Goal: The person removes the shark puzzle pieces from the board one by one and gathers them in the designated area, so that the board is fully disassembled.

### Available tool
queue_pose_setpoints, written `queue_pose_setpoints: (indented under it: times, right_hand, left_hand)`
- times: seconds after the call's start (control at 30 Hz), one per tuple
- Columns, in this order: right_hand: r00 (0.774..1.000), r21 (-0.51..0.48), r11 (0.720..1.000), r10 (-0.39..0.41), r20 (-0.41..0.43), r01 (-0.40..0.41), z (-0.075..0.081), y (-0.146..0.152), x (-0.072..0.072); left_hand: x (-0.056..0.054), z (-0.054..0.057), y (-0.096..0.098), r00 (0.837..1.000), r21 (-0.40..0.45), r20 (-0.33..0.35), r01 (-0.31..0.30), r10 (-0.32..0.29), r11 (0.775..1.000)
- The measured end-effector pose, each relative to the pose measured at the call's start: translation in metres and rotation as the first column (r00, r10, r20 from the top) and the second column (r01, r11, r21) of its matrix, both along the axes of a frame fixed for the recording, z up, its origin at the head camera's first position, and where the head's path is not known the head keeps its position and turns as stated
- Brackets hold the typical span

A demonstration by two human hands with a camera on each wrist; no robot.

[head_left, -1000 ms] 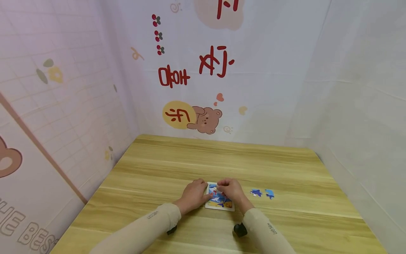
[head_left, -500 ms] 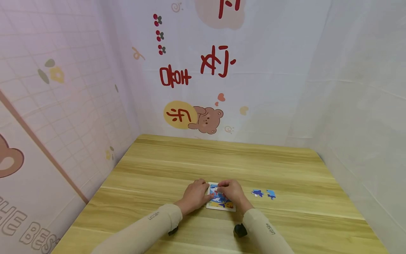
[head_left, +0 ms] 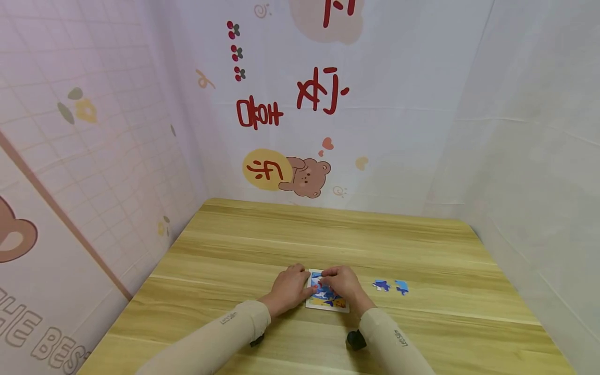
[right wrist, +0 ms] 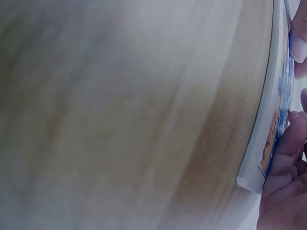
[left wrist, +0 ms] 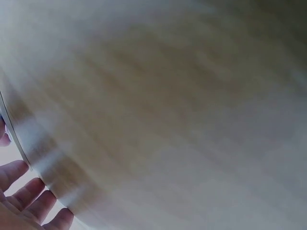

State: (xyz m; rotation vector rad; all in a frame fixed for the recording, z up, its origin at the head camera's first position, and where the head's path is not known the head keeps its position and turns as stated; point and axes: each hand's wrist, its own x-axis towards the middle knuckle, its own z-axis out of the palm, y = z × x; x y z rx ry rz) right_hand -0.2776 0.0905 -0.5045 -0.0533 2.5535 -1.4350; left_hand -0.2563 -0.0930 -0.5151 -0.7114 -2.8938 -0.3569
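A small jigsaw puzzle in a white frame lies on the table, with a blue and yellow sea picture. My left hand rests along its left edge, fingers extended and thumb reaching onto the picture. In the left wrist view, the left fingertips are spread on the table side. Over the upper right of the picture, my right hand has its fingers curled, thumb and index fingertip pinching at a puzzle piece mostly hidden beneath them. The right wrist view shows the right hand low against the puzzle surface.
Two loose puzzle pieces lie right of the frame: a dark blue and white piece and a light blue piece. The wood-grain table meets a printed cloth wall at the back and sides.
Both hands stay at the puzzle, with only tiny shifts of the right fingers over the picture. The whole head view has drifted slightly; the loose pieces have not moved on the table.
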Motion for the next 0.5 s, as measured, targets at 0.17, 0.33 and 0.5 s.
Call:
queue_pose_setpoints:
  times: [0.17, 0.33, 0.5]
  right_hand:
    - [1.000, 0.000, 1.000, 0.016, -0.011, -0.016, 0.0007, 0.0002, 0.0015]
    - [0.999, 0.017, 0.999, 0.035, -0.027, -0.035, 0.0007, 0.0005, 0.0023]
    - [0.999, 0.002, 0.999, 0.051, -0.015, -0.051, 0.0009, 0.0015, 0.0022]
  left_hand:
    - [-0.0001, 0.0004, 0.0005, 1.000, -0.001, 0.009, -0.004, 0.004, 1.000]
    - [-0.0001, 0.0009, 0.0005, 1.000, -0.004, -0.011, 0.002, -0.002, 1.000]
    - [-0.0003, -0.0001, 0.0002, 1.000, -0.008, -0.018, 0.007, -0.007, 1.000]
